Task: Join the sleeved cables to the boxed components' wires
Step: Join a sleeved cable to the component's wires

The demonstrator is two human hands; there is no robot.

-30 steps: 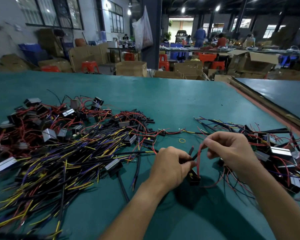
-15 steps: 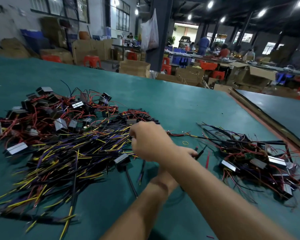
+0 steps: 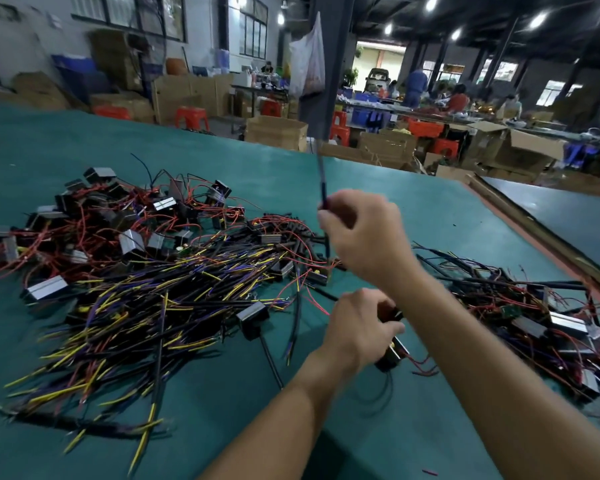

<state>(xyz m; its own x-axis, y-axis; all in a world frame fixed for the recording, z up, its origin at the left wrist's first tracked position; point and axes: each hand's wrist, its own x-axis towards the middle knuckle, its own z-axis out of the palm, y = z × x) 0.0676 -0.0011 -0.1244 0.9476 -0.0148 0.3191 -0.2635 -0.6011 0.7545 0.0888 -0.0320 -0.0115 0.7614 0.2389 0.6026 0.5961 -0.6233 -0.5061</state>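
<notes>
A single black sleeved cable (image 3: 323,188) is held upright just beyond the right edge of the main heap of sleeved cables (image 3: 174,296). It is pinched between the thumb and curled fingers of the right hand (image 3: 364,237). Its upper length is blurred.

Nearer than that edge of the heap, a boxed component (image 3: 392,356) is gripped by the left hand (image 3: 355,327). The fingers are curled round its dark upper part, and the exact point of grip is hidden by them. A thin red wire (image 3: 421,367) trails from the box onto the surface.

Pale faces are seen on several boxes, but they are too blurred for any writing to be read.

More boxed components with red wires (image 3: 129,216) are piled against the far left side of the heap. A second tangle of boxes and wires (image 3: 541,317) lies well to the right of the heap.

All of this is laid on a table with a green covering (image 3: 378,174). A darker table (image 3: 568,209) is set beyond a raised strip, far right of the heap.

Behind the heap, a workshop is seen with cardboard cartons (image 3: 278,131), red stools (image 3: 191,117) and a dark pillar (image 3: 329,64). People at benches (image 3: 416,86) are noted in the distance.

Both forearms enter from the near right. The right forearm is crossed above the left wrist.
</notes>
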